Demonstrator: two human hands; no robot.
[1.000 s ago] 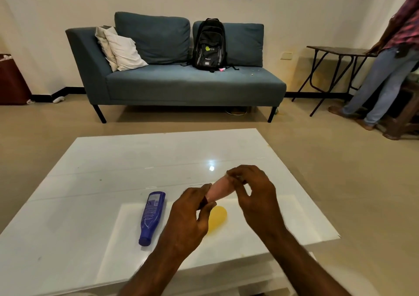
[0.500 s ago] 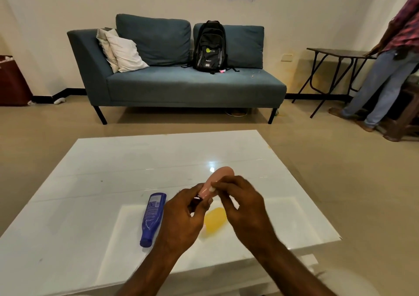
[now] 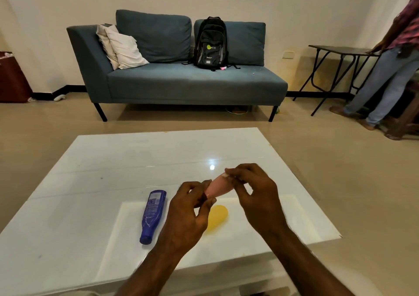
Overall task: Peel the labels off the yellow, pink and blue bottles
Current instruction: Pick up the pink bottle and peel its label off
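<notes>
- Two hands hold the pink bottle (image 3: 219, 185) up in the air above the counter (image 3: 113, 159), so we can turn it and get at its label.
- Our left hand (image 3: 188, 211) has its fingers (image 3: 209, 201) clamped on the near, lower end of the pink bottle. We think this keeps it from slipping while the other hand picks at it.
- Our right hand (image 3: 254, 193) has its fingers (image 3: 229, 175) pinched together at the far, upper end of the pink bottle. We think they are picking at a label edge there, but the label is too small for us to see well.
- Just under our hands lies the yellow bottle (image 3: 216, 216), flat on the counter. Our left hand hides part of it, and we cannot tell if its label is off.
- To the left lies the blue bottle (image 3: 153, 215), flat, with its cap pointing at us. Its label is still on, so we judge that it waits for its turn.
- Both bottles lie well back from the counter's edges, so they should not roll off.
- Most of the counter is bare, with lots of room on the far side and on the left to put the pink bottle down.
- Past the counter there is open floor, then a sofa (image 3: 181, 80) with a backpack (image 3: 210, 44). Another person (image 3: 390, 69) stands far off at the right, well apart from us.
</notes>
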